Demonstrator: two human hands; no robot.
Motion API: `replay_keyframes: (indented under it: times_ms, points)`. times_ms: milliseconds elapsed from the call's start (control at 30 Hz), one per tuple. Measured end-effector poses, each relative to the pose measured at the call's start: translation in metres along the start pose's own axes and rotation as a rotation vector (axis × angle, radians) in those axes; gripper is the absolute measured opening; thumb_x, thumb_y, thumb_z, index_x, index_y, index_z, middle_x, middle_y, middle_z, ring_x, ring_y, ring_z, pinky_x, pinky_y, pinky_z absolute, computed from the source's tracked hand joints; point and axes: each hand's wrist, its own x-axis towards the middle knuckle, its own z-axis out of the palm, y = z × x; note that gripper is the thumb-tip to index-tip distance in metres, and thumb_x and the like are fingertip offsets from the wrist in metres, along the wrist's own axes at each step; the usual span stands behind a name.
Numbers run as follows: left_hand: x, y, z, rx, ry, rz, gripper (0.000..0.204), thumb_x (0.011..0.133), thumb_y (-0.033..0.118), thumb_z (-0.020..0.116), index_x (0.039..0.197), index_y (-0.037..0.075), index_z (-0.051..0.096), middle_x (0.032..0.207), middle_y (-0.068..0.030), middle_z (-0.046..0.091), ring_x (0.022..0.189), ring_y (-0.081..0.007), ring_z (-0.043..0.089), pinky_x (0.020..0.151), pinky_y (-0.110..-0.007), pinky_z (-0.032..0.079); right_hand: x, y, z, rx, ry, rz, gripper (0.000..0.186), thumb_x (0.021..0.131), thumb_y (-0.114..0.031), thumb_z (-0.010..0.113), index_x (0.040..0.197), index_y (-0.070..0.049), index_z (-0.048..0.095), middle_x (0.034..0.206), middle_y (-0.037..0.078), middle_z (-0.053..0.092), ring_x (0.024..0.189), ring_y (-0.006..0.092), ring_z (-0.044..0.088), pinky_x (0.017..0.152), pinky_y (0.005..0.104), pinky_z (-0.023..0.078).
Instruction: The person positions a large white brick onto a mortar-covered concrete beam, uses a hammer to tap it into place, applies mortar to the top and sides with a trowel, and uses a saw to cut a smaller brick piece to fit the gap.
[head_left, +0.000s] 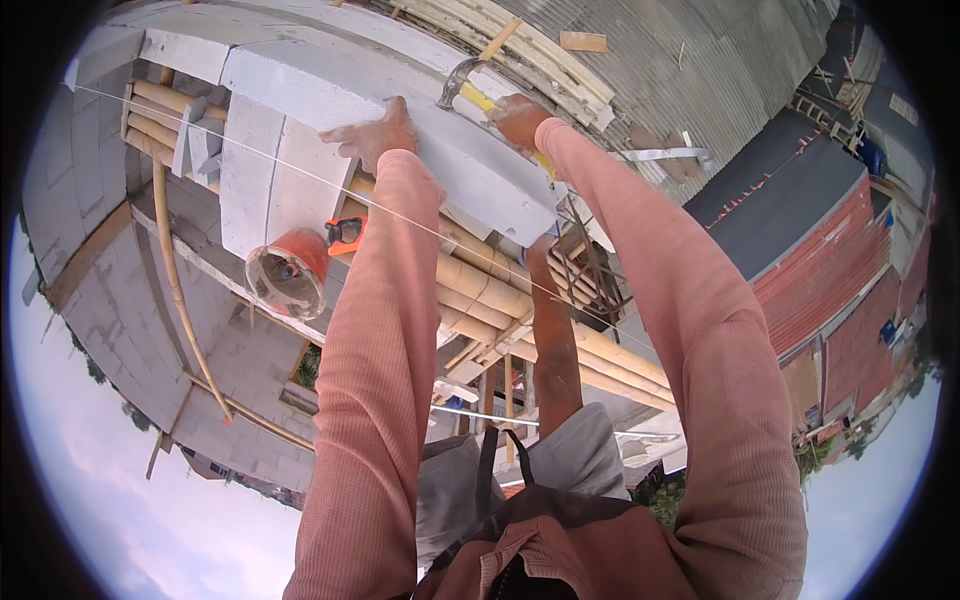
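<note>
My left hand [375,135] rests on the white blocks, fingers spread, holding nothing. A row of pale aerated-concrete blocks [300,85] forms the top of a wall in front of me. My right hand [520,122] is wrapped round the yellow handle of a claw hammer [458,84]. The hammer's head is left of that hand, above the far side of the blocks. Below my left hand, an orange-handled tool [345,234] lies beside a red bucket [298,262] with grey residue inside. My left forearm partly hides the orange tool's surroundings.
A taut white string [290,166] crosses under my arms. Bamboo poles [485,285] form scaffolding below me. Corrugated metal roofing [690,60] lies beyond the wall, with a small wooden offcut [583,41] on it. Grey block walls [210,300] stand at left, with a drop beneath.
</note>
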Motion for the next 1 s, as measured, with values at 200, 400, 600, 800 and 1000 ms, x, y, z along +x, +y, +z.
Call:
replay_keyframes:
  times_ms: [200, 400, 600, 800, 1000]
  points:
    - [0.001, 0.001, -0.002, -0.05, 0.018, 0.026, 0.13, 0.074, 0.043, 0.079, 0.161, 0.007, -0.009, 0.14, -0.0204, 0.041, 0.123, -0.0415, 0.059, 0.105, -0.048, 0.053, 0.005, -0.002, -0.013, -0.313, -0.057, -0.089, 0.019, 0.089, -0.011, 0.066, 0.107, -0.008, 0.071, 0.1, 0.01, 0.073, 0.11, 0.0261, 0.066, 0.076, 0.0372, 0.061]
    - [0.009, -0.012, 0.002, -0.127, 0.048, 0.045, 0.13, 0.075, 0.043, 0.08, 0.161, 0.01, -0.012, 0.15, -0.0221, 0.036, 0.129, -0.0428, 0.055, 0.111, -0.048, 0.048, -0.015, -0.02, -0.022, 0.182, -0.029, 0.241, 0.023, 0.097, -0.021, 0.056, 0.11, -0.005, 0.068, 0.108, 0.015, 0.071, 0.111, 0.0283, 0.066, 0.084, 0.0412, 0.058]
    - [-0.001, -0.006, -0.005, -0.183, -0.008, 0.055, 0.129, 0.076, 0.033, 0.084, 0.162, 0.012, -0.01, 0.148, -0.0217, 0.037, 0.119, -0.0437, 0.061, 0.104, -0.05, 0.053, -0.063, -0.018, -0.047, -0.023, 0.317, -0.046, 0.044, 0.104, -0.034, 0.049, 0.124, 0.003, 0.061, 0.116, 0.03, 0.067, 0.107, 0.0413, 0.067, 0.091, 0.0463, 0.052]
    - [0.002, -0.024, -0.013, -0.339, -0.021, 0.167, 0.129, 0.078, 0.037, 0.084, 0.162, 0.011, -0.011, 0.137, -0.0202, 0.04, 0.113, -0.0452, 0.062, 0.098, -0.053, 0.053, -0.065, -0.101, -0.096, 0.016, 0.598, -0.379, 0.046, 0.104, -0.031, 0.056, 0.137, 0.001, 0.056, 0.111, 0.029, 0.069, 0.099, 0.0458, 0.067, 0.086, 0.0498, 0.052]
    - [0.013, -0.027, -0.005, -0.394, -0.058, 0.166, 0.132, 0.075, 0.035, 0.086, 0.162, 0.011, -0.012, 0.14, -0.0213, 0.037, 0.117, -0.044, 0.058, 0.098, -0.053, 0.053, -0.013, -0.161, -0.083, -0.267, 0.545, -0.579, 0.044, 0.102, -0.028, 0.057, 0.141, -0.006, 0.052, 0.109, 0.022, 0.07, 0.095, 0.0419, 0.068, 0.083, 0.0525, 0.053]
